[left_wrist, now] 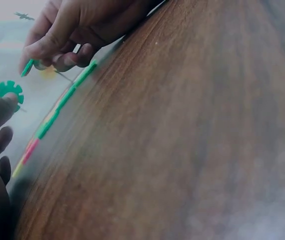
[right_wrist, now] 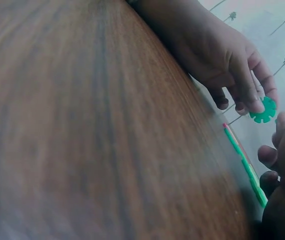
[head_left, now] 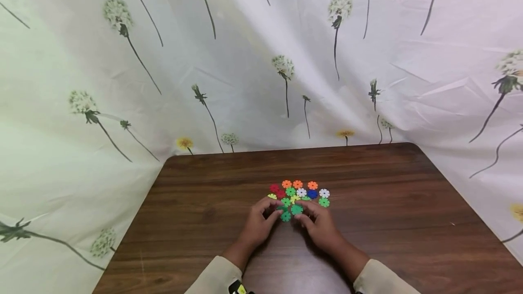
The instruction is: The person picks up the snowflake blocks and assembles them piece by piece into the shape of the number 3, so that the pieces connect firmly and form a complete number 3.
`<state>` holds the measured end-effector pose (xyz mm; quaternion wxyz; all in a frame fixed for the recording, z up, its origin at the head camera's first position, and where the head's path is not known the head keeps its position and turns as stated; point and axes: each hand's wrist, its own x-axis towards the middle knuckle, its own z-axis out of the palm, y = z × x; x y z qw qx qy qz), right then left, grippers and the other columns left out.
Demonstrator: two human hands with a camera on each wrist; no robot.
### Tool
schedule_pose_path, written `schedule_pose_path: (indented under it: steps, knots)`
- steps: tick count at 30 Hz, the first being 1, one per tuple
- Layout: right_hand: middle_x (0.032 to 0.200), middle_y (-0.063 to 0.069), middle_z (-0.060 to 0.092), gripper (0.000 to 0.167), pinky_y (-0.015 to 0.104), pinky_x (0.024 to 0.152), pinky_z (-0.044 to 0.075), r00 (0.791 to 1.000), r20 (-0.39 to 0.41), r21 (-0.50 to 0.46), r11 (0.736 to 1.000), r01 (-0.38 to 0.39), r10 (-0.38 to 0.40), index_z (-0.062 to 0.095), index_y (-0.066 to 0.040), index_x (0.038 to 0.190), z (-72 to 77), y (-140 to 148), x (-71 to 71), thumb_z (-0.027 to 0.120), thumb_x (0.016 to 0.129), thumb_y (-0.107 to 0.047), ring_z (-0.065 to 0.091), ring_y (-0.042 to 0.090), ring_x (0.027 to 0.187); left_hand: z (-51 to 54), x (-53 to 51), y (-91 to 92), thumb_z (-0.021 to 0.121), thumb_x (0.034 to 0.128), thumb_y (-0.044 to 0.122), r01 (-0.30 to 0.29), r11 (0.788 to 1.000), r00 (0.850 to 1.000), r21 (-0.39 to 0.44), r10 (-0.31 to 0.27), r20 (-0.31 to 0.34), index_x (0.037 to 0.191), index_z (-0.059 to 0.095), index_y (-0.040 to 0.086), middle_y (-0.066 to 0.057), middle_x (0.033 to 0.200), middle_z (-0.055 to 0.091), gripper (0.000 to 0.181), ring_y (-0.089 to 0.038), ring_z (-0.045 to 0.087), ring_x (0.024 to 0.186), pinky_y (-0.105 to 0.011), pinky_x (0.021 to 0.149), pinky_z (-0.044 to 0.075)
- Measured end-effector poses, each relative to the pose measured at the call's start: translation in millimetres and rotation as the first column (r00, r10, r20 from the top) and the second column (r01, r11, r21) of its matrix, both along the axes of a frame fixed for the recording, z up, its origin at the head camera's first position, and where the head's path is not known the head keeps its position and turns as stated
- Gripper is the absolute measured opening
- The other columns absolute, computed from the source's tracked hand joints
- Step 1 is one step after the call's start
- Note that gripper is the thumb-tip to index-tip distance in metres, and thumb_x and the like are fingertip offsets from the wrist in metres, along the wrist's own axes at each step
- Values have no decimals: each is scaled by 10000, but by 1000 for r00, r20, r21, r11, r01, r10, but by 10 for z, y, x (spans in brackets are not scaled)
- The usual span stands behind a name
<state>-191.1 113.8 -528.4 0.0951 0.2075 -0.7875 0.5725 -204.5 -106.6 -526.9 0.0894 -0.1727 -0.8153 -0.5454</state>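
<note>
My left hand (head_left: pixel 260 222) pinches a green notched disc (left_wrist: pixel 7 94) between thumb and forefinger, seen face-on in the left wrist view. Opposite it, my right hand (head_left: pixel 320 227) pinches another green notched disc (head_left: pixel 297 210), which appears edge-on in the left wrist view. The two held discs are close together but apart. Below and beyond the hands lie several flat notched discs: orange ones (head_left: pixel 312 185), red ones (head_left: pixel 274 188), white ones (head_left: pixel 324 193), a blue one (head_left: pixel 312 194), yellow ones (head_left: pixel 272 196) and green ones (head_left: pixel 324 202). My fingers partly cover some of them.
The discs lie on a dark brown wood-grain table (head_left: pixel 196 212). Behind it and along both sides hangs a pale cloth (head_left: pixel 253 103) printed with dandelions. Light sleeves cover my forearms, and a dark band with a yellow patch (head_left: pixel 239 287) sits at the left wrist.
</note>
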Motion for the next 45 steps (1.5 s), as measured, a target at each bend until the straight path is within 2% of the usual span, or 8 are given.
schedule_pose_path:
  steps: [9,13,19,23,29,36,45]
  knots:
    - [850,10,697,335,221,681,529,998,32,26,998,59,-59,726,38,1292,-8,-45,-18,791,970,-29,606,13,740,-17,-6,6,770,1021,102,0,1000,1000,15,0,-10,1124,808,178,4,950,702,133,-97,573,921,-227,805,495]
    - [875,21,694,335,219,677,518,998,15,18,998,64,-64,734,38,1269,-7,-59,-10,810,948,-18,593,6,751,-36,-1,0,779,1012,90,8,1000,1000,7,-7,-26,1116,806,170,13,950,711,135,-104,578,923,-225,808,496]
    - [939,44,732,336,231,696,556,1000,-24,15,1000,18,-18,751,4,1260,-15,-57,2,822,936,-45,637,22,785,-31,50,-17,778,1011,88,51,999,996,11,-50,-78,1130,806,134,-47,992,740,131,-141,604,927,-240,810,519]
    - [933,54,746,338,240,670,570,1000,-15,10,1000,-3,3,759,-13,1253,-18,-57,14,832,926,-59,651,34,765,1,84,-20,776,1013,96,69,998,996,16,-68,-52,1136,807,105,-51,1025,757,127,-115,609,938,-233,819,524]
    - [920,76,747,340,234,660,580,1000,14,6,1000,-25,25,752,8,1245,14,-52,27,833,920,-52,651,16,747,24,95,-12,797,989,74,83,996,995,44,-80,-63,1102,813,45,-69,1036,784,118,-83,620,948,-221,828,542]
    - [885,89,737,355,234,625,570,997,32,-13,998,-66,66,741,26,1259,7,-55,35,829,923,-44,637,32,702,6,91,-24,818,957,38,75,996,996,56,-72,-54,1039,833,100,-79,1036,800,104,-59,648,955,-200,835,562]
    - [880,134,743,340,260,589,585,993,10,-54,991,-119,120,735,60,1243,-21,-65,33,820,923,-15,668,118,663,-5,99,-38,817,951,24,112,992,991,62,-107,-76,1035,838,99,-76,1045,792,114,-55,657,977,-208,852,576]
